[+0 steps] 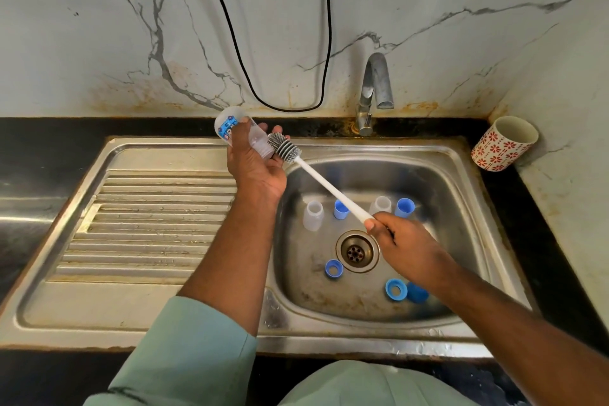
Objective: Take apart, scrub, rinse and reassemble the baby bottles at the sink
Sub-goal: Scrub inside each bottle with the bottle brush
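One clear plastic baby bottle, rounded at its base and printed with a blue picture, lies tilted in the left hand, whose fingers and thumb curl round its body above the sink's rear rim. Its open mouth faces the right hand, which is closed round the end of one bottle brush: a straight white handle with a grey ribbed bristle head. The bristles sit at the bottle's mouth; whether they are inside I cannot tell.

Below and between the hands, in the dull, stained steel sink, I count two small translucent bottles standing upright, one partly behind the brush handle. Beside them stand two blue caps, cylindrical. Nearer the right wrist lie two blue screw rings with round holes, and one more blue piece half hidden under the forearm.

Far right of that hand, one white cup with red flowers leans on the black counter.
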`<action>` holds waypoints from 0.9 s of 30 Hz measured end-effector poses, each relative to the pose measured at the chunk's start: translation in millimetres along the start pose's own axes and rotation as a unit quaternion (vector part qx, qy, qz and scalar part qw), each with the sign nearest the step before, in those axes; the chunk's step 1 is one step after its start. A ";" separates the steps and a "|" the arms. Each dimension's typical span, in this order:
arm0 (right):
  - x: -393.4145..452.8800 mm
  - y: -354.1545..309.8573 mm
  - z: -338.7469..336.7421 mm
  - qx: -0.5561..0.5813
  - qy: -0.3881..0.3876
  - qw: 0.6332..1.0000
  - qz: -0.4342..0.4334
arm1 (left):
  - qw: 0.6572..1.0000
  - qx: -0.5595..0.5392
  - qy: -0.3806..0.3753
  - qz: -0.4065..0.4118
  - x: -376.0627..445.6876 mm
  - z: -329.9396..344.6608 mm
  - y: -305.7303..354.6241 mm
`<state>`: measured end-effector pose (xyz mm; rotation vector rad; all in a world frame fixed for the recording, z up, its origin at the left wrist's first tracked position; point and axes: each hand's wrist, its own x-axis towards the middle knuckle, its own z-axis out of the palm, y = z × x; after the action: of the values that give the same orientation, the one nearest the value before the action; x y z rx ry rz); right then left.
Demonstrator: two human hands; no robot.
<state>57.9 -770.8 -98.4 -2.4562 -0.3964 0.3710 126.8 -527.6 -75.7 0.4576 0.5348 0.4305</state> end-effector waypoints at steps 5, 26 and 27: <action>-12.0 -4.6 -1.4 -0.006 -0.020 0.999 -0.034 | 1.000 -0.010 0.021 -0.003 1.0 -9.7 0.8; -13.2 -1.5 -4.5 0.004 -0.029 1.000 0.007 | 0.999 -0.008 0.023 -0.033 -7.8 -5.4 -5.0; -12.8 -1.4 -4.8 0.001 -0.029 1.000 0.001 | 0.999 -0.015 0.023 -0.035 -8.1 -5.4 -4.8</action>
<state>47.7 -776.9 -91.6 -2.4495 -0.4172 0.4455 118.7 -533.9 -79.2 0.3996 0.5860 0.3816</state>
